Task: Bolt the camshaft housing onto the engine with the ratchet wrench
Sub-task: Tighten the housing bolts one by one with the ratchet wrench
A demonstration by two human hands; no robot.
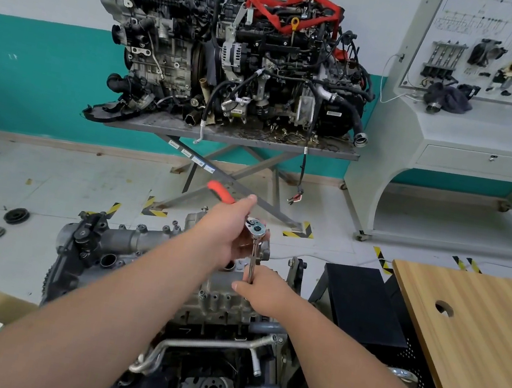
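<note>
The camshaft housing (140, 239) sits along the top of the engine (217, 301) in the lower middle of the view, a grey cast piece running left to right. Above its right end stands the ratchet wrench (256, 227): its chrome head is uppermost, a slim chrome extension (253, 260) drops straight down toward the engine, and its red handle (220, 190) points up and to the left. The left hand (229, 229) has its grip wrapped around the handle next to the head. The right hand (261, 290) pinches the lower part of the extension between curled fingers; the tip, probably seated on a bolt, is hidden behind that hand. A wooden tabletop (474, 329) lies to the right, with a black box (361, 304) between it and the engine. Farther back, two other engines (236, 53) rest on a grey metal stand (233, 138) against the teal and white wall.
</note>
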